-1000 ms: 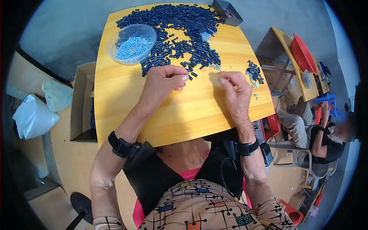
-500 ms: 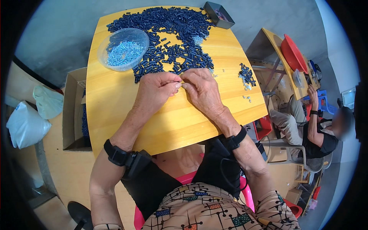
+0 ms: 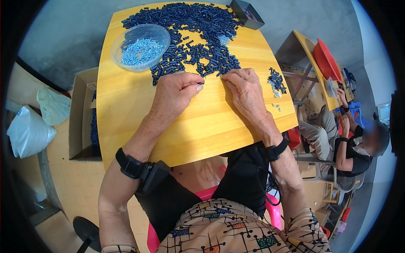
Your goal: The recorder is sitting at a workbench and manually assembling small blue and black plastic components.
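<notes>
My left hand (image 3: 177, 92) is closed in a pinch over the wooden table. A small black cylindrical part (image 3: 201, 83) shows at its thumb and fingertip. To the right of it my right hand (image 3: 247, 90) rests low, its fingers bent together at the near edge of the pile of black cylindrical parts (image 3: 206, 55). What those fingertips hold, if anything, is hidden. A clear round tub (image 3: 116, 50) stands beyond my left hand, with many small silvery-blue pieces (image 3: 143, 51) inside. A little heap of silvery pieces (image 3: 224, 40) lies among the black parts.
Right of my hands is a small group of black parts (image 3: 276, 81) with silvery bits. A dark tray (image 3: 249, 14) sits at the far right corner. An open cardboard box (image 3: 82, 118) stands left of the table (image 3: 190, 139). A seated person (image 3: 348, 143) works at another table on the right.
My hands have parted. The right hand moved right and slightly away from me to the pile's edge, while the left stays pinched with the black part now showing.
</notes>
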A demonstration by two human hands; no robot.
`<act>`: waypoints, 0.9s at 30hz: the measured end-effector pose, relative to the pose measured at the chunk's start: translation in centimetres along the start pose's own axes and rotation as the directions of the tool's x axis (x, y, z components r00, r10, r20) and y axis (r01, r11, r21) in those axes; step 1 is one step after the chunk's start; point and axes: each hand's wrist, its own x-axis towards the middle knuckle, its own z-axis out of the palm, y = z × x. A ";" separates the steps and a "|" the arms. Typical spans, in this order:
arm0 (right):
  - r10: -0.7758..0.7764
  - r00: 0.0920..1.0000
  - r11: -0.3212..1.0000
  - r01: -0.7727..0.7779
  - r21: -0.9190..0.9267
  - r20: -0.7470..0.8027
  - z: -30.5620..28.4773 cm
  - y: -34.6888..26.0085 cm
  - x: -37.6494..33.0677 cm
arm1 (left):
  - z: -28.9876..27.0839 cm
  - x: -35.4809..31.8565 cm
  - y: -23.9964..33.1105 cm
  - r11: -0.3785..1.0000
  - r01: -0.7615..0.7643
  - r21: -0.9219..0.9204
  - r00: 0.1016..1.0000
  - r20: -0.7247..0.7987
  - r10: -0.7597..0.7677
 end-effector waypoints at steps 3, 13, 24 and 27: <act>-0.032 0.999 0.999 0.033 -0.010 0.020 0.6 0.0 0.3 | 0.1 0.1 -0.2 1.000 -0.006 0.005 1.000 -0.015 0.006; 0.060 0.993 0.997 -0.065 0.049 0.100 -4.5 -0.6 -1.5 | 0.0 0.2 -0.3 1.000 0.023 -0.001 1.000 -0.022 -0.023; 0.077 0.974 0.994 -0.057 -0.097 0.214 -6.7 2.3 0.4 | -0.3 0.3 -0.2 0.996 0.026 0.090 0.999 -0.034 -0.024; 0.010 0.976 0.996 0.010 -0.092 0.217 -5.3 2.7 1.5 | -0.3 0.2 -0.2 0.998 -0.004 0.067 0.999 -0.035 0.007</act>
